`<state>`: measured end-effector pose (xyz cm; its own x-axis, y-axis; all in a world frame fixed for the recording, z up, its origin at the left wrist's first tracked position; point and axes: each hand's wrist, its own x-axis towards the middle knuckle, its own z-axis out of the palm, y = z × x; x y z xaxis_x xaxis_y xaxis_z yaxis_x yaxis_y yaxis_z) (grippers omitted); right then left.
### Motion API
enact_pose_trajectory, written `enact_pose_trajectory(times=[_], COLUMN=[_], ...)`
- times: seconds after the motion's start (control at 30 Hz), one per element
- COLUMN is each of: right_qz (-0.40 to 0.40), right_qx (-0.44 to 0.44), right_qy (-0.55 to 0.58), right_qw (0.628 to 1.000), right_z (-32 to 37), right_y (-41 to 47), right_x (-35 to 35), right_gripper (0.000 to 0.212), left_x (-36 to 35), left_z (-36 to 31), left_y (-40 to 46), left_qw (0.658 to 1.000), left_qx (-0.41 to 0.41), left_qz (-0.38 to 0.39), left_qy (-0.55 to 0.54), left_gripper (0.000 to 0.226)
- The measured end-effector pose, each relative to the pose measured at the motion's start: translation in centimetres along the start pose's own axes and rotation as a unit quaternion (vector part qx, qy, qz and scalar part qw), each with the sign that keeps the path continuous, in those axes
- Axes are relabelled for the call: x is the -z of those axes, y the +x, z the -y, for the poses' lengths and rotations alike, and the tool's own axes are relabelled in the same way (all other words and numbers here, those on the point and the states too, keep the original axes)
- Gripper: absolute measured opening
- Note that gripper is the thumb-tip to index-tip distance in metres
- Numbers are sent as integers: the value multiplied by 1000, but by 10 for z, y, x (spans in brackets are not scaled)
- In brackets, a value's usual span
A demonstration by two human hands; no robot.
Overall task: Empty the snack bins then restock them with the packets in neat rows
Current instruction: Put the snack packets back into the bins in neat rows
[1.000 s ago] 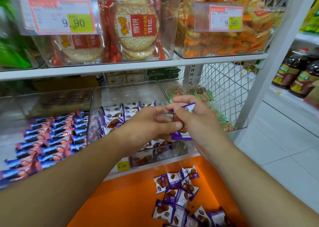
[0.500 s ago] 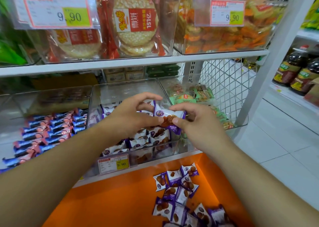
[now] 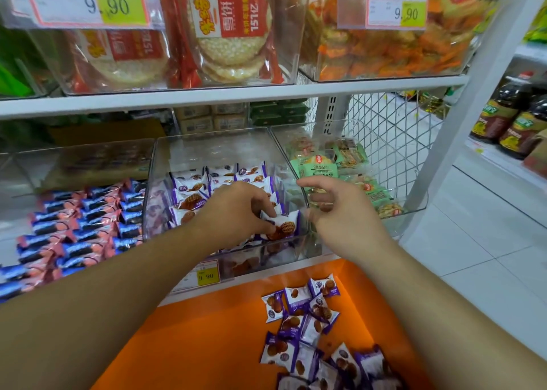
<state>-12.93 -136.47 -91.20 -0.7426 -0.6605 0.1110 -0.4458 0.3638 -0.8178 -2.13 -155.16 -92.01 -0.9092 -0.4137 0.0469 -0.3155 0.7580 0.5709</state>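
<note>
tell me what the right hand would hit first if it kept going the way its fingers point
Probably the purple packet the left hand is setting in the middle bin; the right hand points left at it, though depth is unclear.

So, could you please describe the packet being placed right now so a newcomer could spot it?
Find the middle clear bin on the lower shelf. At its front right, the left hand pinches a purple-and-white packet, the only one there lying loose, out of row.

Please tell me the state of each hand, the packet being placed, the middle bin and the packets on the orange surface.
left hand: pinches the packet, inside the bin.
right hand: fingers loosely curled, holds nothing.
purple packet: held at the bin's front.
middle clear bin: partly filled, packets in rows.
loose purple packets: in a disorderly heap on the orange surface.
</note>
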Motion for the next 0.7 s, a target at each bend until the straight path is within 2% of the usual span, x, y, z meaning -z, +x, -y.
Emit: enact_pose_trajectory(times=[0.2,0.43,0.57,0.63,0.7], right_qz=[-9,-9,-13,-15,-17], right_qx=[-15,-26,-33,-33,-35], right_qy=[10,29,34,31,30], right_qw=[1000,999,999,999,999], right_z=[3,4,5,5,6], right_y=[1,0,1,0,0], right_x=[-2,-3,-4,-4,-4], right_gripper=[51,49,49,49,49], left_x=[-6,-12,-8,-10,-13], left_z=[3,9,13,14,16], left_y=[0,2,6,5,6], left_qw=[999,999,997,997,997], left_qx=[9,15,-18,-41,-46], left_qz=[13,48,73,68,45], left_qy=[-33,-16,-2,16,32], left_gripper=[20,10,8,12,28])
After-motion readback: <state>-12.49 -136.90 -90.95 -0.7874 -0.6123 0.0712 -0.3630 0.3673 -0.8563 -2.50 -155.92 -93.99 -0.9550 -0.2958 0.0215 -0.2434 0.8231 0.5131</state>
